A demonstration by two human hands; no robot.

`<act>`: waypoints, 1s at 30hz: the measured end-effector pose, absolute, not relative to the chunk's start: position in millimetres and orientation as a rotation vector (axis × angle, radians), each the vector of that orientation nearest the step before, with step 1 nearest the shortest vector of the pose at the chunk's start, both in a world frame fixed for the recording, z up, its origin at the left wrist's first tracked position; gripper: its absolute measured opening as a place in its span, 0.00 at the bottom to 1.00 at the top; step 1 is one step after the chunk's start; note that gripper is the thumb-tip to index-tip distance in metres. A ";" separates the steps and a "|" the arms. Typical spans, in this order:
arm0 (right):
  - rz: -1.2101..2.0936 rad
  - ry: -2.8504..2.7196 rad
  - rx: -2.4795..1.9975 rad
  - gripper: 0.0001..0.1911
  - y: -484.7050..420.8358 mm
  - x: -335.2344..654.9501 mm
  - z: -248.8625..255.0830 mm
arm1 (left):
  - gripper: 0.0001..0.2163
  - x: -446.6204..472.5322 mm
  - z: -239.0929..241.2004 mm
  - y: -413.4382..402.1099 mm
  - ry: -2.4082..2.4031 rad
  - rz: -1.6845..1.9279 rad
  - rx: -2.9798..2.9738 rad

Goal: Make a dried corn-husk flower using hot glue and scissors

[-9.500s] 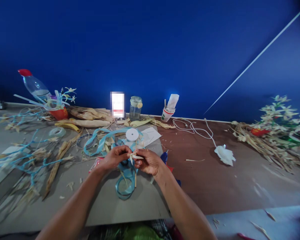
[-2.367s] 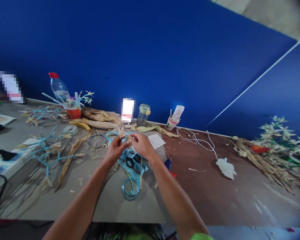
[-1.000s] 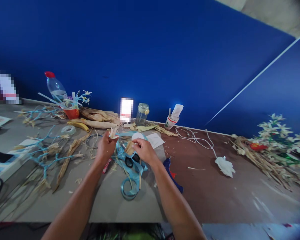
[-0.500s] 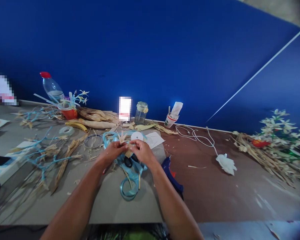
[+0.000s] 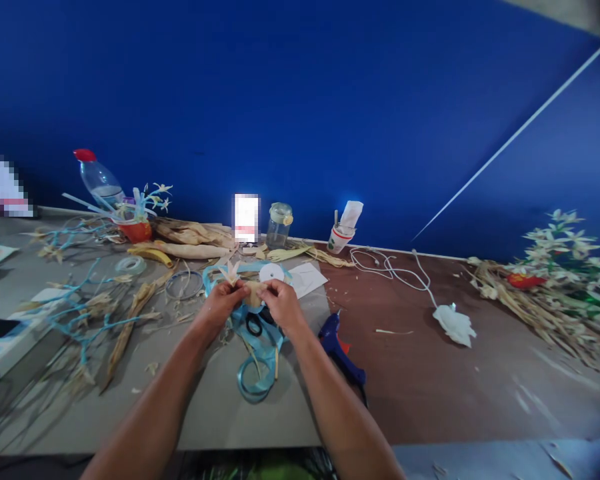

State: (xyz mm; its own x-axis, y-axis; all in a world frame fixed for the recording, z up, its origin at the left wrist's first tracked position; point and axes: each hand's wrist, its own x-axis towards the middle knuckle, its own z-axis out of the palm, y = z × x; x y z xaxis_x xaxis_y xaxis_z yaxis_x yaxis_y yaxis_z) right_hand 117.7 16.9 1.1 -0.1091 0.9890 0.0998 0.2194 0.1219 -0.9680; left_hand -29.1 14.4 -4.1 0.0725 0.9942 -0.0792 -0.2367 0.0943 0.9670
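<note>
Between my hands a piece of tan dried husk is stretched flat, each hand pinching one end. My left hand is closed on its left end, and a pale husk flower stands up from those same fingers. At the right end, my right hand grips with thumb and fingertips. Under both hands lies a tangle of light blue ribbon, ending in a coil near me. Black scissor handles show among the ribbon. A white round spool sits just beyond my hands.
Right of my forearm lies a blue glue gun. Blue-wrapped flower stems and dried husks spread out on the left. At the back stand a red cup, a jar and a white cup. White flowers lie far right.
The husk piece, earlier folded small between the fingertips, is now spread wider. My hands have moved slightly apart, and the flower has shifted left with my left hand.
</note>
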 end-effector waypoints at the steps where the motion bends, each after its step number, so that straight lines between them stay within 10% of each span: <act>1: 1.125 -1.446 -1.226 0.08 17.6 117.7 0.6 | 0.13 -28.8 -3.8 14.1 1.033 1.210 0.996; 30: 1.204 -0.880 -1.030 0.08 17.5 116.8 10.9 | 0.19 -28.3 -10.1 9.7 1.050 1.010 1.323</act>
